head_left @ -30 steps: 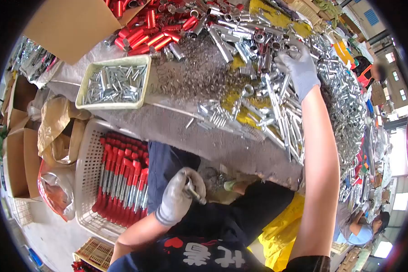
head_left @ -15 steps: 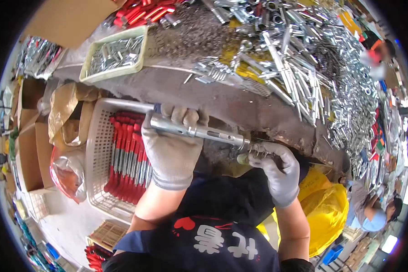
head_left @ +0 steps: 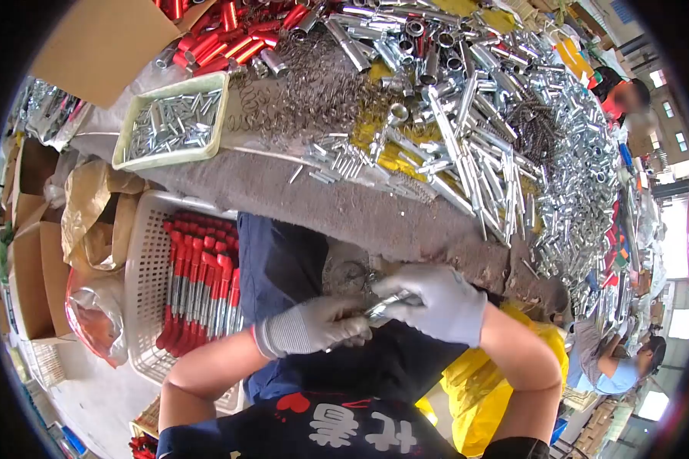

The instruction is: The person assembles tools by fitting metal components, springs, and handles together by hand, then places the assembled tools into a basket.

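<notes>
My left hand [head_left: 314, 327], in a pale glove, is closed round one end of a shiny metal part [head_left: 386, 304] in front of my lap. Fingers of my right hand [head_left: 436, 302], gloved too, are closed on the same part from the other side. Much of the part is hidden by the gloves. Beyond the hands, long silver tubes and rods [head_left: 475, 164] lie heaped on the bench [head_left: 283, 195]. Thin coiled springs [head_left: 306, 99] are spread to their left, and red tubes [head_left: 222, 46] lie behind.
A cream tray [head_left: 220, 115] holds small pins. Below it stands a white basket [head_left: 142, 283] of red-and-silver parts. Cardboard boxes [head_left: 42, 268] are at the left, a yellow bag [head_left: 467, 382] beside my right forearm. Another person [head_left: 608, 367] is at the far right.
My hands have come together over my lap, and the metal part, earlier seen lengthwise in my left hand, is now mostly covered by both gloves. The view has shifted.
</notes>
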Action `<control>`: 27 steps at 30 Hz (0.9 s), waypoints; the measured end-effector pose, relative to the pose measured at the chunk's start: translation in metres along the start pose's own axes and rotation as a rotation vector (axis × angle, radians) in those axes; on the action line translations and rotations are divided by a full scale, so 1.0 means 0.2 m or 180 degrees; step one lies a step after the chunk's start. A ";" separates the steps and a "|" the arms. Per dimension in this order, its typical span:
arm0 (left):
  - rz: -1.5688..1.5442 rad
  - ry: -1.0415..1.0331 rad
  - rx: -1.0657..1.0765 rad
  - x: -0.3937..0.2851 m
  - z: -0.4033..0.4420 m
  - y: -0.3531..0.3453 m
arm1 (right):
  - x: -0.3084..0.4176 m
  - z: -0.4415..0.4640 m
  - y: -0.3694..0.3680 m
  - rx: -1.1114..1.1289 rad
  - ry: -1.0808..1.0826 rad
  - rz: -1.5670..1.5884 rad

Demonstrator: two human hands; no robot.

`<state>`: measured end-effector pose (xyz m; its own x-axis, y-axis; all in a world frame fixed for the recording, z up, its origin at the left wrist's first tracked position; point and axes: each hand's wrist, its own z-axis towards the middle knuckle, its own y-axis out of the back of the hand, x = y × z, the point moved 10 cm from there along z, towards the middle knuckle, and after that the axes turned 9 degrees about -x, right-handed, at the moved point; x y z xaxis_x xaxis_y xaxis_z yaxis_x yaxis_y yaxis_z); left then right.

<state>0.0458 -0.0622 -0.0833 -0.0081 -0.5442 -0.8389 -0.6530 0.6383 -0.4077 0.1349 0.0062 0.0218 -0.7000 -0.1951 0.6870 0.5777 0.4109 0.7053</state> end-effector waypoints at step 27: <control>-0.0476 0.0528 -0.1035 0.47 -0.13 -0.11 | -0.29 -0.10 -0.07 -0.1467 -0.0771 0.3310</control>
<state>0.0391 -0.1420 -0.1438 0.0004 -0.7157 -0.6984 -0.8618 0.3540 -0.3632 0.1756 -0.0055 -0.0240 0.1686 0.2416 0.9556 0.9839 -0.1000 -0.1483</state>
